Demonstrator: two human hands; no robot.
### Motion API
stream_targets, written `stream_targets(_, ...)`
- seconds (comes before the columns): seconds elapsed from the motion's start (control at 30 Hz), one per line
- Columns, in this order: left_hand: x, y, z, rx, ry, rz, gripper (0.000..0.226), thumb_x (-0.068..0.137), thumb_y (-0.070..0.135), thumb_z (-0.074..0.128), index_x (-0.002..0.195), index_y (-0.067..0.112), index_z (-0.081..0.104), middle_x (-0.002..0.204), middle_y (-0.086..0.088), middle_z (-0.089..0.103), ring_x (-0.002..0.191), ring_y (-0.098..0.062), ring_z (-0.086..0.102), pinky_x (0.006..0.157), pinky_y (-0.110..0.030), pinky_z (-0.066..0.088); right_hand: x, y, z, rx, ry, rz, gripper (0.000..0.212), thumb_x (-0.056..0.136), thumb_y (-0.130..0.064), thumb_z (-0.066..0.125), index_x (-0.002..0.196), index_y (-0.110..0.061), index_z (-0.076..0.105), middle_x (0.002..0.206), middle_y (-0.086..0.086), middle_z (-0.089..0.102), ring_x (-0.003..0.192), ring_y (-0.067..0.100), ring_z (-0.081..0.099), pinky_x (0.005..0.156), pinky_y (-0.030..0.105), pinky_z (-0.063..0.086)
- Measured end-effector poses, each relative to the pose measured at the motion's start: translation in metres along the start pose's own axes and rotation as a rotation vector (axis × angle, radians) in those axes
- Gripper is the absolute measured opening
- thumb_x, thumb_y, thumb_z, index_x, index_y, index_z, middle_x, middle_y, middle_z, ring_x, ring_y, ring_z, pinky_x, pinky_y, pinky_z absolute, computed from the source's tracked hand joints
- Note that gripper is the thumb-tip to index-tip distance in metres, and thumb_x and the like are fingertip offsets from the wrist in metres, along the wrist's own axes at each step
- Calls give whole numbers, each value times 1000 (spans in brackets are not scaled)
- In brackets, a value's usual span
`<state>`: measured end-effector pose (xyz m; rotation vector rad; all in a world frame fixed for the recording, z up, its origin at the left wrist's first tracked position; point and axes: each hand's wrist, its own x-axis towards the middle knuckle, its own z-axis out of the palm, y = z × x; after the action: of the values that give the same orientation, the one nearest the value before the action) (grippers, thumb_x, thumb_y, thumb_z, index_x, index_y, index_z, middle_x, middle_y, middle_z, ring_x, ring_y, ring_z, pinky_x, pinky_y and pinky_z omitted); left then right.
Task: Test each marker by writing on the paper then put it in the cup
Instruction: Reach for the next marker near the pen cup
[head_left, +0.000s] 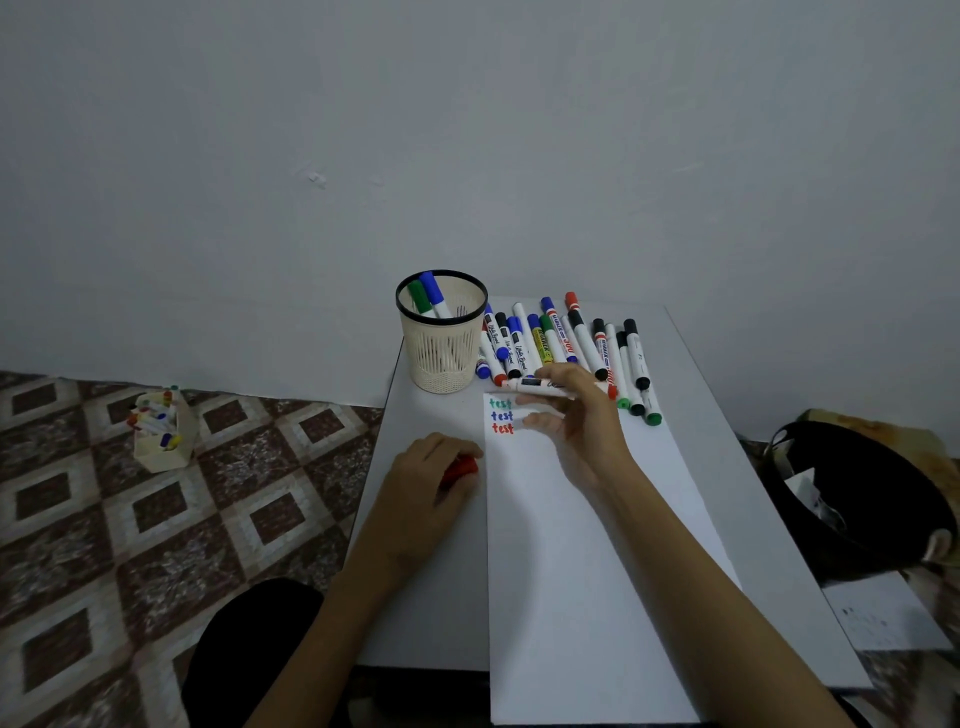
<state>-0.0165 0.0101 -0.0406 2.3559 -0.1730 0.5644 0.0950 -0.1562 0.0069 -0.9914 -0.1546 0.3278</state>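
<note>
My right hand (576, 415) pinches a white marker (540, 385) that lies sideways above the top of the white paper (582, 545). My left hand (431, 483) rests on the table left of the paper, its fingers curled round a red cap (461, 469). The paper carries the word "test" in green, blue and red (502, 415). A beige mesh cup (442, 343) with a black rim stands behind the paper and holds a green and a blue marker. Several capped markers (566, 343) lie in a row to the right of the cup.
The small white table (727, 441) stands against a pale wall. On the patterned floor to the left sits a beige box (163, 431) of small markers. A black bag (857, 493) lies right of the table, with a sheet of paper (883, 613) below it.
</note>
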Motion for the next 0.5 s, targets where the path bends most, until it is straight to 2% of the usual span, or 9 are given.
stream_targets(0.07,0,3,-5,-134,43,-54,25,88,29,57,112,25,57,106,12,59,96,-1,56,83,-11,45,-9,-2,-1,-45,-15,-18,10,73,-9,58,80,-2,57,70,11,64,57,23,63,46,27,51)
stream_targets(0.13,0,5,-9,-249,80,-129,30,85,17,64,112,28,55,107,11,60,100,0,57,85,-10,45,-17,1,-2,-109,-15,-35,3,72,-8,57,72,-5,56,58,8,54,42,17,49,39,22,40)
stream_targets(0.27,-1,6,-12,-350,85,-204,35,81,14,69,108,31,54,104,12,62,98,-1,60,84,-12,48,-28,13,0,-183,-28,33,3,70,-7,56,72,-7,54,53,6,51,41,13,38,43,21,29)
stream_targets(0.43,-1,10,-14,-363,73,-207,36,80,13,70,99,38,55,100,16,63,95,0,61,82,-11,48,-35,20,8,-147,-23,51,2,78,-4,54,76,-4,54,59,7,56,42,11,43,46,20,31)
stream_targets(0.5,0,10,-15,-372,72,-209,33,80,12,70,98,36,56,99,16,63,95,0,61,81,-10,47,-37,21,7,-115,-3,42,10,83,0,51,74,-4,54,59,7,56,42,12,43,46,20,31)
